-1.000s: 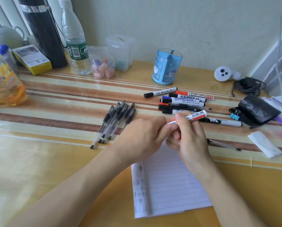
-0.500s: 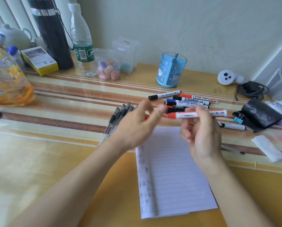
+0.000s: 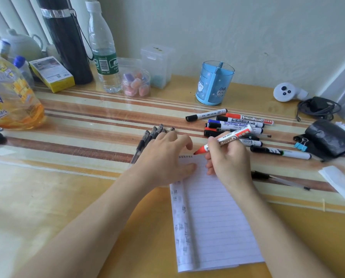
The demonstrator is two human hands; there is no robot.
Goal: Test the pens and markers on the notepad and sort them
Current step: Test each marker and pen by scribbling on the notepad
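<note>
A lined notepad (image 3: 213,221) lies on the table in front of me. My right hand (image 3: 227,159) grips a red whiteboard marker (image 3: 225,140) like a pen, its uncapped red tip just above the pad's top edge. My left hand (image 3: 163,157) lies flat on the pad's top left corner with straight fingers; whether it holds the cap is hidden. Behind it lies a row of black gel pens (image 3: 147,137), partly covered. A pile of whiteboard markers (image 3: 233,123) sits behind my right hand.
A blue pen holder (image 3: 214,83) stands at the back. One marker (image 3: 280,152) and a thin pen (image 3: 280,180) lie to the right, near a black pouch (image 3: 330,137) and a blue clip (image 3: 301,145). Bottles, a flask (image 3: 67,41) and small boxes line the back left.
The cap came off the red marker. My right hand turned the marker tip-down to the pad's top edge, and my left hand dropped flat onto the pad's corner.
</note>
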